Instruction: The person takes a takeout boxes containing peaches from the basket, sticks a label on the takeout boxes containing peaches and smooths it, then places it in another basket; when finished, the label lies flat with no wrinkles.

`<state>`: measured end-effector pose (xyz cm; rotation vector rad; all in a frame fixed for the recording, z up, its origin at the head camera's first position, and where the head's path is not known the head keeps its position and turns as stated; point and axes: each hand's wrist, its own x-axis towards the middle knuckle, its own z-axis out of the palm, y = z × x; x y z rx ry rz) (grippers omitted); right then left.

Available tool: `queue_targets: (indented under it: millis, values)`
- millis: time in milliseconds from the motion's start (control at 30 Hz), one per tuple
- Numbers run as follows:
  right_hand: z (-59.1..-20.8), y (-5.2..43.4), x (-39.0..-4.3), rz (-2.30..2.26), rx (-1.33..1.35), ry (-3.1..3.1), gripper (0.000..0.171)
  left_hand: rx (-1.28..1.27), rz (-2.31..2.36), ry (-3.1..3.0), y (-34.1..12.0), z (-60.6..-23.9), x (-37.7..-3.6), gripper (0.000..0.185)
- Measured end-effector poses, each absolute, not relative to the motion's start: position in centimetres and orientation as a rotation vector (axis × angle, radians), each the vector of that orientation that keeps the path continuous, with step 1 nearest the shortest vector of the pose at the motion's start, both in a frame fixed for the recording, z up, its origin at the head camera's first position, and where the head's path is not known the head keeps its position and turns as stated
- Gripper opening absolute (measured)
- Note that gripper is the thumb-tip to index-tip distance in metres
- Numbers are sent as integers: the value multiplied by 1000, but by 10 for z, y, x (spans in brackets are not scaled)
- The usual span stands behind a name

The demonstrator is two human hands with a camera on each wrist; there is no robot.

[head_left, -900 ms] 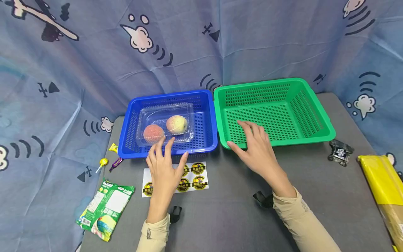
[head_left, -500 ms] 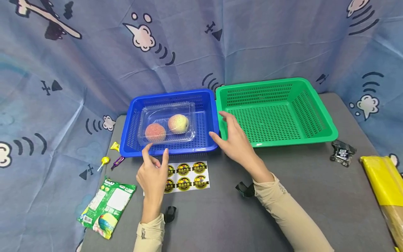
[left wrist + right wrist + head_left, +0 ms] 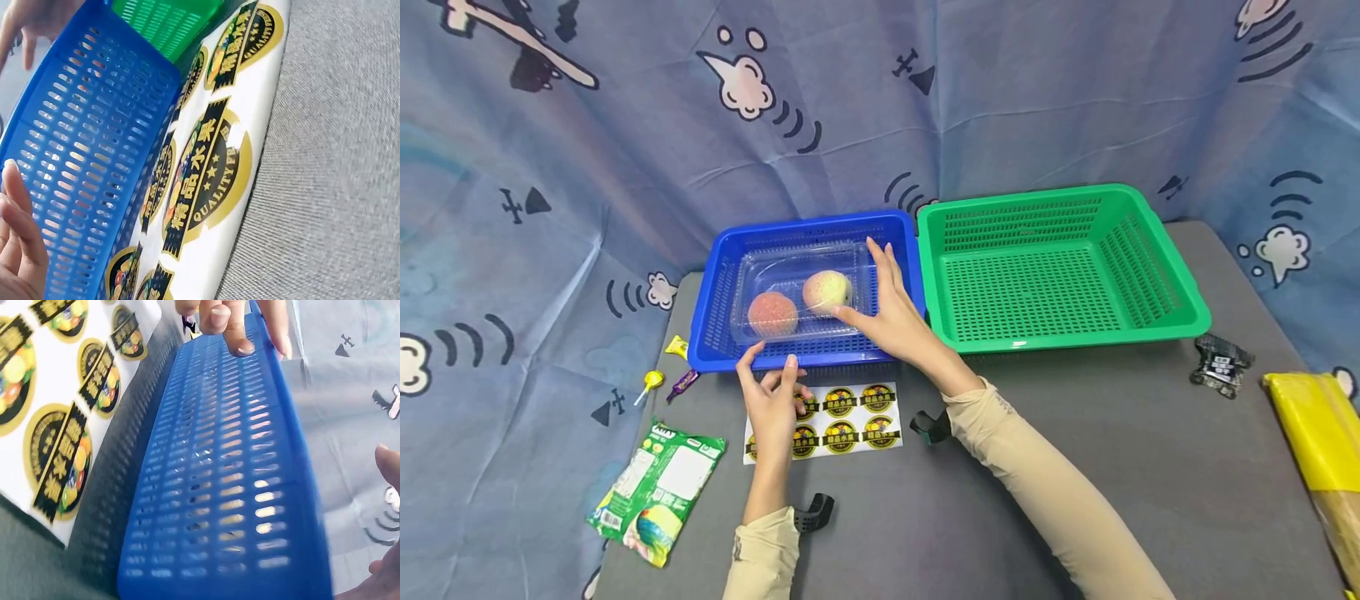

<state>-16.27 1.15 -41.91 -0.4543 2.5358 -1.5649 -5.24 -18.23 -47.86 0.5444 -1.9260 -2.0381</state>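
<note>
A clear plastic clamshell box (image 3: 760, 271) lies in the blue basket (image 3: 711, 360). Inside it are a reddish peach (image 3: 772, 314) and a paler yellow-pink peach (image 3: 827, 292). My right hand (image 3: 895, 321) reaches over the blue basket at the box's right end, fingers spread and thumb by the paler peach; I cannot tell if it touches the box. At the basket's front rim is my left hand (image 3: 772, 408), fingers loosely bent and holding nothing visible. Beneath it lies a white sticker sheet (image 3: 891, 385) with round black-and-gold fruit labels, partly covered by that hand.
A green basket (image 3: 1037, 343) adjoins the blue one on the right. On the left lie a green snack bag (image 3: 658, 492), a yellow lollipop (image 3: 652, 380) and small wrapped candies (image 3: 682, 383). A black packet (image 3: 1221, 365) and a yellow package (image 3: 1311, 442) lie at right.
My right hand has moved left from the green basket to over the box in the blue basket. My left hand has drawn back slightly to the front rim, its fingers more bent.
</note>
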Motion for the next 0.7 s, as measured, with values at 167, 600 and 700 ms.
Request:
queue_targets:
  millis: [167,600,700]
  values:
    - [-425,0,-175,-1607,-394,2474,106,536,-2051,-1894,-179,-477,-52,57]
    - [-432,-12,-190,-1470,-199,2363,107,526,-2091,-1830,-176,-477,-53,52]
    - [-430,-13,-190,-1442,-209,2361,105,521,-2057,-1868,-177,-477,-53,52]
